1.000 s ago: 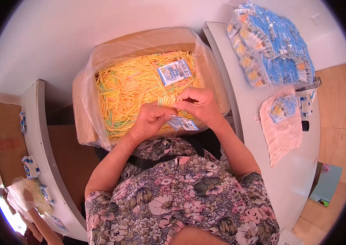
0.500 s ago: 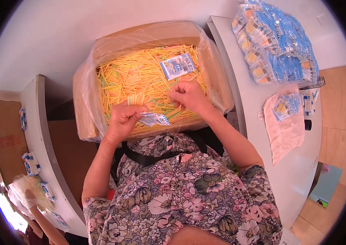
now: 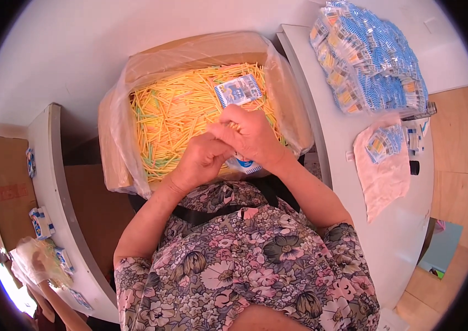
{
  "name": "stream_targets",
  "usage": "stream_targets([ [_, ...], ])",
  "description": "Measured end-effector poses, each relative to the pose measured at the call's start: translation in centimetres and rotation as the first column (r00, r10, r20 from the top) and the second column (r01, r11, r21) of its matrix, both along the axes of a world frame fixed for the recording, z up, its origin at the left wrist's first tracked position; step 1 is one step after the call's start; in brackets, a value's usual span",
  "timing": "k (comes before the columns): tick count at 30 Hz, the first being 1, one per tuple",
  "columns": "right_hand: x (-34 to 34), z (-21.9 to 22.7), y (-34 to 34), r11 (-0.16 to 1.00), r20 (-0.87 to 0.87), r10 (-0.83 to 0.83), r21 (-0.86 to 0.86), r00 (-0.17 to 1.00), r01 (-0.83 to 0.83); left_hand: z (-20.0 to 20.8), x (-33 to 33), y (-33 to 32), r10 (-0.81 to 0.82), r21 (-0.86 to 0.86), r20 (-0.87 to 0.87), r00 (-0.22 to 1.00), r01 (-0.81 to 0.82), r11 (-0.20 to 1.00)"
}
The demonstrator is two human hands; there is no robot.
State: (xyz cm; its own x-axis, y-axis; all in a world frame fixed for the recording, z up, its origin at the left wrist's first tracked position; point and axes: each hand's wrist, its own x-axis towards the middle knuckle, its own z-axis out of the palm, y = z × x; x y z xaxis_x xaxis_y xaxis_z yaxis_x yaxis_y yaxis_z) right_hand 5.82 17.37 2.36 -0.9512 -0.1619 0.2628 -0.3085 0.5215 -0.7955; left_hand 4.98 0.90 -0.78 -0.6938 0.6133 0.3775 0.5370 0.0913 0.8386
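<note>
My hands are together over the near part of a carton [image 3: 113,129] full of thin yellow, pink and green sticks [image 3: 176,105]. My left hand [image 3: 203,158] is closed on a small blue-and-white plastic packet [image 3: 247,165], which shows below the fingers. My right hand [image 3: 251,138] is curled beside it, touching the left, with the ends of a few yellow sticks [image 3: 235,126] peeking out between its fingers. The packet's opening is hidden by my hands. Another blue-and-white packet [image 3: 238,90] lies on the sticks beyond my right hand.
On the right table [image 3: 350,237] sit a large clear bag of filled packets [image 3: 377,60], a pink cloth [image 3: 380,182] with a packet on it, and a black cylinder [image 3: 414,167]. At left, another person's hand [image 3: 40,265] holds a clear bag beside a brown box [image 3: 10,187].
My left hand has moved right with the packet and met my right hand. The bunch of sticks that stood up from the left hand is now mostly hidden behind the right fingers.
</note>
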Motion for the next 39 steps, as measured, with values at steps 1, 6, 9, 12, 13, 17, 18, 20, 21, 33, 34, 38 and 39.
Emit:
stream_targets([
  [1,-0.1,-0.4,0.3,0.982,0.014,-0.022,-0.185,1.000,0.024,0.1,-0.3,0.1,-0.005,0.002,-0.001,1.000,0.005,1.000],
  [6,0.0,-1.0,5.1,0.972,0.110,-0.157,-0.156,0.981,0.173,0.0,-0.4,0.1,-0.018,0.104,0.588,0.808,-0.053,0.993],
  [9,1.3,-2.1,5.8,0.981,0.286,-0.079,0.191,0.955,0.024,-1.9,-1.1,-0.4,-0.011,0.069,0.567,0.824,-0.034,0.997],
  [12,1.5,-3.1,6.4,0.920,0.355,-0.044,0.378,0.934,-0.101,-2.5,-1.6,-0.1,-0.020,0.096,0.587,0.809,-0.045,0.994],
  [13,1.5,-3.1,6.5,0.946,0.371,-0.059,0.317,0.927,-0.067,-2.6,-1.7,-0.1,-0.018,0.092,0.588,0.809,-0.045,0.995],
  [17,0.4,-1.3,8.3,0.994,0.394,-0.071,-0.044,0.917,0.096,-2.6,-1.9,-0.2,-0.022,0.145,0.627,0.779,-0.089,0.985],
  [18,0.3,-0.8,8.7,0.983,0.443,0.017,-0.169,0.896,0.065,-2.6,-2.0,-0.3,-0.024,0.140,0.642,0.767,-0.086,0.986],
  [20,0.2,0.1,8.9,0.954,0.481,0.114,-0.296,0.869,0.039,-2.9,-2.0,-0.3,-0.005,0.117,0.642,0.767,-0.092,0.989],
  [21,0.3,0.8,8.8,0.960,0.501,0.206,-0.269,0.841,-0.075,-3.0,-2.0,-0.3,0.013,0.096,0.641,0.768,-0.097,0.991],
  [33,0.7,-0.3,5.1,0.970,0.408,0.228,-0.174,0.884,-0.170,-2.3,-2.2,0.1,-0.080,0.195,0.790,0.608,-0.126,0.973],
  [34,0.7,-0.5,5.0,0.978,0.376,0.208,-0.105,0.903,-0.182,-2.6,-2.2,0.0,-0.078,0.197,0.790,0.608,-0.130,0.972],
  [38,0.6,0.2,5.9,0.989,0.423,0.150,-0.068,0.893,-0.134,-3.4,-2.3,-0.5,0.005,0.149,0.698,0.716,-0.152,0.977],
  [39,0.3,-0.4,6.5,0.995,0.416,0.095,-0.047,0.904,-0.083,-3.4,-2.3,-0.6,0.036,0.149,0.674,0.738,-0.184,0.972],
])
